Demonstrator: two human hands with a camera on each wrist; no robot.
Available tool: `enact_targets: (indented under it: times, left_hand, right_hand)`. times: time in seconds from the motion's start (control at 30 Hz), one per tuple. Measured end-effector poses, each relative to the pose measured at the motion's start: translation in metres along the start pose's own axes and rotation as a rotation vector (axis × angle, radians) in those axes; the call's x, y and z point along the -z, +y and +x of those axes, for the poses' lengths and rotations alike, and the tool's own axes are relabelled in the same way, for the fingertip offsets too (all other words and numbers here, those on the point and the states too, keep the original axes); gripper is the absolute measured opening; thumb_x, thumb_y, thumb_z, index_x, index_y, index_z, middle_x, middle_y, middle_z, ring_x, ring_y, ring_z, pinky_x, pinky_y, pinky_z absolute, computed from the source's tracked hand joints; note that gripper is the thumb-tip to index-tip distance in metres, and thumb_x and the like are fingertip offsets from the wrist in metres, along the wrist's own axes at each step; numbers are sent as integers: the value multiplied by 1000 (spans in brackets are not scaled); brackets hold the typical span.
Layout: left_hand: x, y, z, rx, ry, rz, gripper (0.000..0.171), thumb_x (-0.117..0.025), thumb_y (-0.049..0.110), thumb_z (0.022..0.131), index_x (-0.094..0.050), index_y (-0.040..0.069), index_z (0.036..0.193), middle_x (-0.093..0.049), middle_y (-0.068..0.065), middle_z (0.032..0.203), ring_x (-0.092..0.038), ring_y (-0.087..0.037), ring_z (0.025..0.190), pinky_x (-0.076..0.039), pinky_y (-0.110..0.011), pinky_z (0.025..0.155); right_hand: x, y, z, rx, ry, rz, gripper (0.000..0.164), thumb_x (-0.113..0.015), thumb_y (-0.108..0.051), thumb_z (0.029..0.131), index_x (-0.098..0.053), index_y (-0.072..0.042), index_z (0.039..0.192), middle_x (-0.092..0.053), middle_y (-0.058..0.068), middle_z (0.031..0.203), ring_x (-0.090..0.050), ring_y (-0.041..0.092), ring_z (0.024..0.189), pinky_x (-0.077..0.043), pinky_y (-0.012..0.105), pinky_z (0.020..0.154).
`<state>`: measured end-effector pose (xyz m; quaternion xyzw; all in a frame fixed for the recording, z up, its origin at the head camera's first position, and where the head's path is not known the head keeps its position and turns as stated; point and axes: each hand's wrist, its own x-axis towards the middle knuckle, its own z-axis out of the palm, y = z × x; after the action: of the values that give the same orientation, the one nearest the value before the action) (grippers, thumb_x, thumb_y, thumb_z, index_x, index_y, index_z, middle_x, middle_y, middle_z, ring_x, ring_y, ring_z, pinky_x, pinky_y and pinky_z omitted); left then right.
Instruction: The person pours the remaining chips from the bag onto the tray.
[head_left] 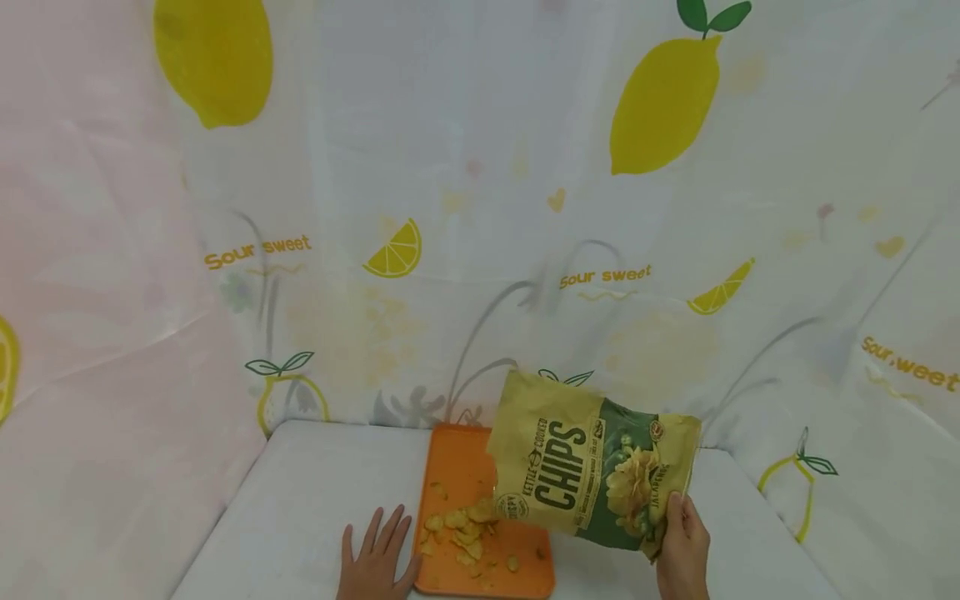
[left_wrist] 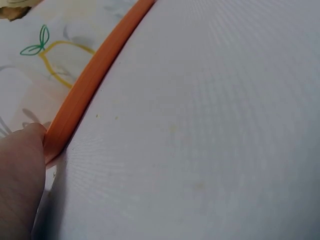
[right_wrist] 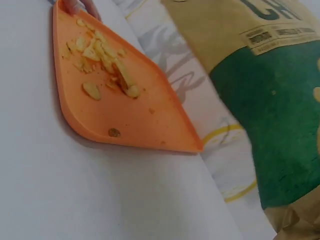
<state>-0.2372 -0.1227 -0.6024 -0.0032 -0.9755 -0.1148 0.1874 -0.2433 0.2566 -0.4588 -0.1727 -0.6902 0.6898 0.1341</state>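
Observation:
My right hand (head_left: 684, 550) grips the bottom corner of a gold and green bag of chips (head_left: 555, 467), thumb on the printed front. The bag is tilted sideways above an orange tray (head_left: 457, 454), its other end over the tray's right side. Broken potato chips (head_left: 471, 542) lie heaped on the tray near its left edge, with a few scattered pieces around them. My left hand (head_left: 377, 557) rests beside the tray's left side, fingers straight and spread. In the left wrist view its thumb (left_wrist: 32, 135) touches the tray's orange rim (left_wrist: 82, 95).
A white table (head_left: 337, 475) lies under the tray. Tiny crumbs (left_wrist: 116, 118) dot its surface in the left wrist view. Behind and at both sides hangs a pale cloth (head_left: 480, 167) printed with lemons and lettering.

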Motion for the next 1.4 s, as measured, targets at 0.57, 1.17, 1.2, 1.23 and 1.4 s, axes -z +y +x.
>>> enact_targets:
  times: [0.57,1.17,1.2,1.23,1.4]
  left_hand:
    - [-3,-1,-3,2,26,0,60,-51,62,76,-52,27,126,-49,7,134,-38,-22,128,-14,-54,107]
    - [2,1,-2,-3,-56,-24,62,-48,62,78,-49,25,127,-45,7,138,-35,-22,130,-11,-57,109]
    - [2,1,-2,-9,-38,-18,62,-49,62,78,-50,26,127,-46,7,137,-36,-21,130,-12,-57,108]
    - [1,1,-2,-15,-15,-10,62,-50,62,77,-50,26,127,-47,7,137,-36,-22,129,-14,-57,108]
    - [0,0,-3,-32,81,12,61,-54,60,76,-52,26,126,-50,6,134,-40,-23,127,-18,-57,105]
  right_hand:
    - [1,4,-1,-5,25,-39,65,-29,-57,87,-30,-18,140,-48,-22,103,-51,-17,85,-49,8,70]
    - [5,-1,-1,5,17,-145,60,-25,-55,89,-34,-16,134,-48,-27,92,-49,-15,81,-47,8,68]
    - [6,-1,-1,3,15,-129,60,-25,-56,89,-33,-18,136,-47,-27,95,-49,-16,83,-47,7,69]
    - [5,-2,-1,4,13,-110,60,-25,-56,89,-32,-19,136,-47,-26,98,-49,-16,84,-47,7,69]
    - [4,-3,1,0,-38,-143,63,-26,-58,87,-32,-19,136,-48,-25,98,-50,-15,85,-47,8,71]
